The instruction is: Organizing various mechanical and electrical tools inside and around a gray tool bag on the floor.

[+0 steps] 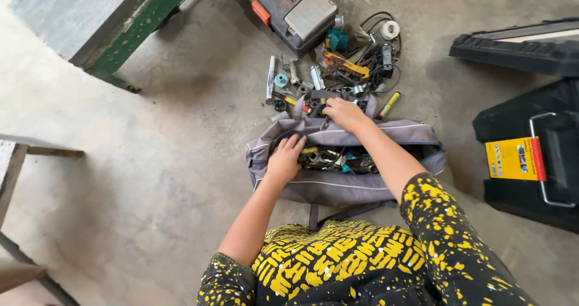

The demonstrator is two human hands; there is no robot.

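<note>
Matt cloth bag [338,188], seemingly rough concrete floor [181,137]
</note>
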